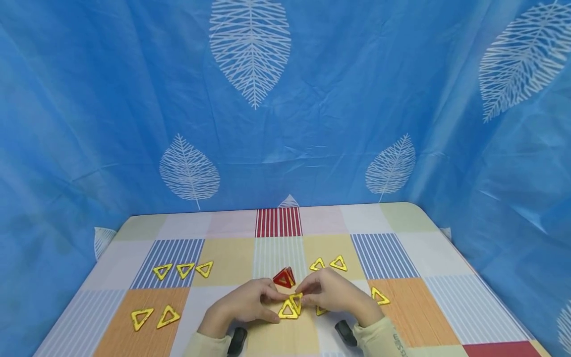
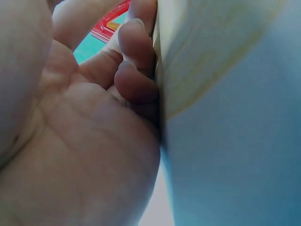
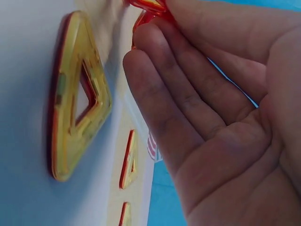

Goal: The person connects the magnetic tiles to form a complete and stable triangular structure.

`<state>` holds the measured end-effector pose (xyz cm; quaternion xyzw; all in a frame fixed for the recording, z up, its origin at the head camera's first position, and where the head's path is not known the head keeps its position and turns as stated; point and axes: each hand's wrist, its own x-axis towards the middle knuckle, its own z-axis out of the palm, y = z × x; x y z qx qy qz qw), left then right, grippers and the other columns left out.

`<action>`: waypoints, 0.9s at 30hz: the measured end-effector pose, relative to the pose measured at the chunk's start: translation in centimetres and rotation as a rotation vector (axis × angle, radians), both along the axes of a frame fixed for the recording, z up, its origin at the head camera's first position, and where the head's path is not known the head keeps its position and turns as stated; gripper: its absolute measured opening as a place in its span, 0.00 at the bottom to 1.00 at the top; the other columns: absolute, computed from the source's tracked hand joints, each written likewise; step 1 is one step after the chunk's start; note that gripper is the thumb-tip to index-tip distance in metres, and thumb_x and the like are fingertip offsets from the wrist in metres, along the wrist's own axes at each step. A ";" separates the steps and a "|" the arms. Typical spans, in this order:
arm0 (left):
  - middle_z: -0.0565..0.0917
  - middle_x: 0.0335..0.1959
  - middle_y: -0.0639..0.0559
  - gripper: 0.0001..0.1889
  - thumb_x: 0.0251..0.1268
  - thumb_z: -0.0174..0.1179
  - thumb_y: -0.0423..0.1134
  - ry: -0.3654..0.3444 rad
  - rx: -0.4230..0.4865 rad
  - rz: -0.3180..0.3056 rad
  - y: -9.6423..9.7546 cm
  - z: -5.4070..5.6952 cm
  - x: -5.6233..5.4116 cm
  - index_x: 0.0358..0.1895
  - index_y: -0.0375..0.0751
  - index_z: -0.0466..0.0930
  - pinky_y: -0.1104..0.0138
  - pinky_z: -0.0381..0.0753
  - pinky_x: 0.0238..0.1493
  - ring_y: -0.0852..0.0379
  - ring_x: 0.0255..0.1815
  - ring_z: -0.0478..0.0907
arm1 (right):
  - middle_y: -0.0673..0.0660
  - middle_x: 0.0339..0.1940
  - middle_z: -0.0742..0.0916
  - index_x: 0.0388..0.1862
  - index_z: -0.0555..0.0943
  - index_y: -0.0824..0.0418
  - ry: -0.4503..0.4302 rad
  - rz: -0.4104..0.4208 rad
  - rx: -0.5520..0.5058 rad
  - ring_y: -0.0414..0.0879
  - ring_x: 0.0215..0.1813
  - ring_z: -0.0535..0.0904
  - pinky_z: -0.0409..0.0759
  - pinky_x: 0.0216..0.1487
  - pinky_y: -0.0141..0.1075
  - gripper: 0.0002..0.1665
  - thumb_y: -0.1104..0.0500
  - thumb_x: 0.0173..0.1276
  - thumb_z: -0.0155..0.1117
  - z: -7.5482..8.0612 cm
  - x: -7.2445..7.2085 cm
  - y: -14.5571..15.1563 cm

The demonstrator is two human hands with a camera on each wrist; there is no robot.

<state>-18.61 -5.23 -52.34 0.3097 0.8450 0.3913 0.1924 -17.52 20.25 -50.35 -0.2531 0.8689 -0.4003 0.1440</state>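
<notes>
Two yellow triangular frame tiles meet between the hands in the head view. The lower-left tile (image 1: 288, 317) is by the left hand (image 1: 247, 301), its thumb at one corner and its index finger at the top. My right hand (image 1: 336, 291) pinches the upper-right tile (image 1: 300, 303) between thumb and fingers. Just beyond stands a small red pyramid of triangular tiles (image 1: 281, 275). In the left wrist view the curled fingers hide the grip. Against the right fingertips in the right wrist view is a reddish tile edge (image 3: 151, 4).
Several loose yellow triangles lie at left, such as one triangle (image 1: 142, 312). More lie at right, including one beside the right wrist (image 1: 380, 302) and one partly under the right hand (image 3: 60, 141). A patchwork cloth (image 1: 450, 253) covers the table; a blue curtain (image 1: 312, 148) hangs behind.
</notes>
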 end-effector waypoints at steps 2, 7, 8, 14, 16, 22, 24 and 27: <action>0.76 0.32 0.60 0.22 0.50 0.79 0.40 0.004 0.002 0.002 0.0 0.0 0.0 0.52 0.49 0.89 0.68 0.68 0.35 0.63 0.33 0.66 | 0.43 0.40 0.89 0.42 0.90 0.56 -0.001 0.001 -0.022 0.36 0.39 0.82 0.80 0.42 0.33 0.07 0.60 0.66 0.73 -0.1 0.0 -0.1; 0.78 0.34 0.62 0.21 0.49 0.79 0.39 -0.006 0.008 0.010 0.0 -0.2 -0.1 0.50 0.47 0.90 0.68 0.68 0.35 0.64 0.32 0.66 | 0.46 0.36 0.88 0.43 0.89 0.60 -0.044 0.028 -0.109 0.40 0.39 0.84 0.82 0.40 0.33 0.12 0.64 0.59 0.78 -0.7 0.1 -0.5; 0.78 0.34 0.62 0.21 0.49 0.79 0.39 -0.009 0.010 0.011 0.0 -0.2 -0.1 0.50 0.47 0.90 0.68 0.67 0.35 0.64 0.32 0.66 | 0.46 0.36 0.88 0.43 0.89 0.60 -0.047 0.034 -0.119 0.41 0.39 0.84 0.82 0.40 0.33 0.14 0.64 0.57 0.79 -0.8 0.1 -0.6; 0.79 0.34 0.62 0.20 0.50 0.79 0.38 -0.016 0.016 0.009 0.0 -0.1 -0.2 0.50 0.46 0.90 0.68 0.67 0.35 0.63 0.32 0.66 | 0.42 0.34 0.86 0.43 0.89 0.59 0.007 0.041 -0.101 0.40 0.37 0.83 0.81 0.42 0.33 0.21 0.62 0.48 0.85 -1.5 0.0 -1.0; 0.79 0.34 0.62 0.20 0.50 0.79 0.38 -0.013 0.015 0.008 0.0 0.0 -0.2 0.50 0.46 0.90 0.68 0.68 0.35 0.63 0.32 0.67 | 0.42 0.33 0.85 0.42 0.89 0.58 0.021 0.039 -0.091 0.39 0.37 0.82 0.81 0.42 0.33 0.22 0.62 0.47 0.86 -1.7 0.0 -1.1; 0.80 0.33 0.63 0.19 0.49 0.79 0.37 0.011 0.015 0.002 0.0 0.0 -0.3 0.48 0.45 0.91 0.68 0.70 0.35 0.64 0.32 0.68 | 0.42 0.34 0.85 0.42 0.89 0.57 0.040 0.032 -0.081 0.38 0.37 0.82 0.81 0.43 0.33 0.23 0.60 0.45 0.87 -1.9 0.0 -1.3; 0.81 0.33 0.63 0.19 0.49 0.80 0.37 0.017 0.020 0.002 -0.1 0.0 -0.3 0.47 0.44 0.91 0.69 0.70 0.36 0.64 0.32 0.68 | 0.42 0.34 0.85 0.42 0.89 0.57 0.045 0.032 -0.079 0.38 0.38 0.82 0.81 0.43 0.33 0.23 0.60 0.45 0.87 -2.0 0.0 -1.4; 0.81 0.34 0.64 0.18 0.48 0.80 0.36 0.007 0.024 0.008 -0.1 0.1 -0.2 0.46 0.43 0.91 0.68 0.71 0.36 0.64 0.32 0.69 | 0.41 0.35 0.85 0.42 0.89 0.59 0.046 0.038 -0.080 0.38 0.38 0.82 0.81 0.43 0.32 0.22 0.61 0.46 0.86 -2.0 0.0 -1.4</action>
